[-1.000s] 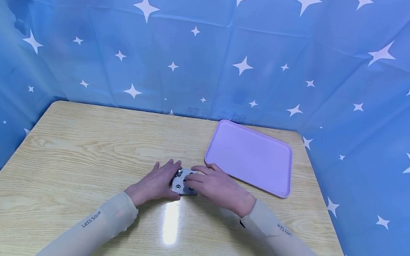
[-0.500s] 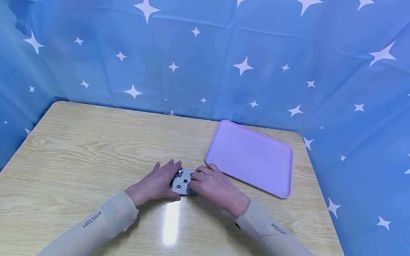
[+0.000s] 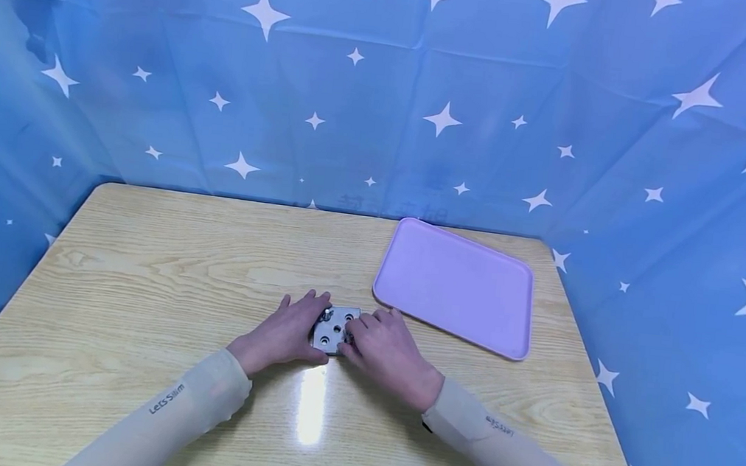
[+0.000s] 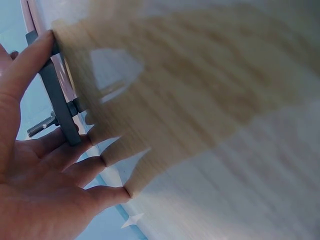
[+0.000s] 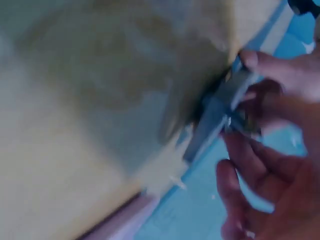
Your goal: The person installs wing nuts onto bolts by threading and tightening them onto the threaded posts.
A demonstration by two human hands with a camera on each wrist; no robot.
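A small grey metal plate (image 3: pixel 340 318) with several holes lies flat near the middle of the table. My left hand (image 3: pixel 284 335) grips its left side, thumb at the near edge and fingers at the far edge. In the left wrist view the plate (image 4: pixel 57 95) shows edge-on, raised on short dark feet (image 4: pixel 73 106). A threaded bolt (image 4: pixel 41 125) sticks out of it near the fingers. At the plate's right side my right hand (image 3: pixel 392 353) pinches a small dark bolt, mostly hidden by curled fingers; the right wrist view is blurred there.
A purple tray (image 3: pixel 455 284) lies at the back right of the wooden table (image 3: pixel 179 246), beyond my right hand. Blue cloth (image 3: pixel 386 79) with white stars hangs behind the table and along both sides.
My right hand has drawn slightly nearer and its fingers have curled in at the plate's near right part, uncovering the far right hole. The left hand and plate have stayed put.
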